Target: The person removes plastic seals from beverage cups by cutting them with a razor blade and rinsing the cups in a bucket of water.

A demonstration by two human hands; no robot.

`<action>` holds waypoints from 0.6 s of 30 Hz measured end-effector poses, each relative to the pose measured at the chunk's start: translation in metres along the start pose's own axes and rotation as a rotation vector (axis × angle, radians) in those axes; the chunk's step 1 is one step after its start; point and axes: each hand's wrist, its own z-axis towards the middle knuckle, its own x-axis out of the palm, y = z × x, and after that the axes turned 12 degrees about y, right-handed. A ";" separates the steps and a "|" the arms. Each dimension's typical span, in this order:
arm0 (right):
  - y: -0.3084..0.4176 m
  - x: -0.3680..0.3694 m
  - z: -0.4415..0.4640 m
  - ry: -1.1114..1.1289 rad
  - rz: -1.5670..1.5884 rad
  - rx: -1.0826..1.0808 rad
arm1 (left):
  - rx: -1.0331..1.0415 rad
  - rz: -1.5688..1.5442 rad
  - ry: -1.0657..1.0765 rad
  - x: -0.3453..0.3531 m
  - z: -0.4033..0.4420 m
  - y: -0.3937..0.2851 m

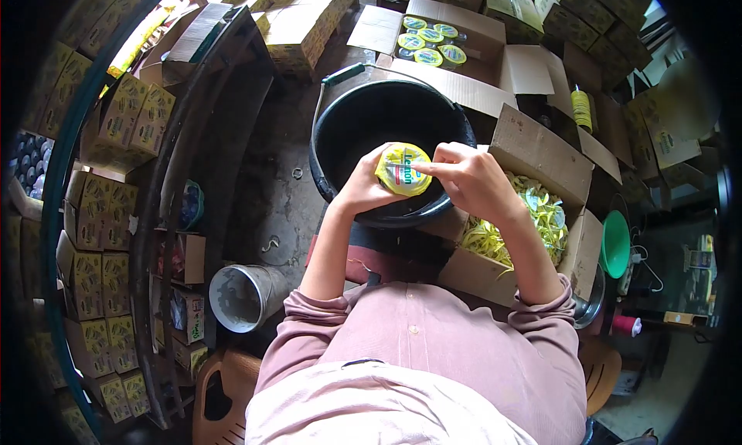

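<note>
My left hand (pixel 362 185) is closed around a sealed plastic cup (pixel 403 178) with a yellow lid printed "Lemon", its top tilted toward me. My right hand (pixel 473 176) is at the cup's right side, its index finger laid on the lid and the other fingers curled. Whether those curled fingers pinch anything is hidden. Both hands are above the near part of a large black bucket (pixel 379 105), whose handle rests at its far left rim. Below my right forearm, yellow-green strips (pixel 533 213) fill an open cardboard box (pixel 541 147).
Ahead, another open carton (pixel 479 39) holds several yellow-lidded cups (pixel 430 35). A stack of yellow lids (pixel 581 109) stands at the right, near a green bowl (pixel 615 244). A grey pail (pixel 239 298) sits on the floor at left. Shelves with printed cartons (pixel 97 213) line the left side.
</note>
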 end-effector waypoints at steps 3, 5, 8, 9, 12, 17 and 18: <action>0.000 0.000 0.000 0.019 -0.013 0.016 | -0.006 -0.030 0.012 0.000 0.000 0.003; 0.000 0.000 0.001 0.019 -0.017 0.012 | -0.005 -0.041 0.009 0.000 0.000 0.003; 0.000 0.003 0.002 0.035 -0.035 0.000 | -0.003 -0.025 0.019 0.000 0.001 0.005; 0.000 0.005 0.003 0.042 -0.042 -0.006 | -0.005 -0.012 0.024 0.000 0.001 0.005; -0.001 0.005 0.004 0.048 -0.048 -0.004 | -0.018 -0.022 0.020 -0.001 0.000 0.003; -0.008 0.003 0.000 0.100 -0.076 0.000 | 0.000 -0.003 0.021 0.001 0.001 0.004; -0.009 0.003 -0.001 0.118 -0.086 0.000 | 0.007 0.005 0.019 0.001 0.001 0.006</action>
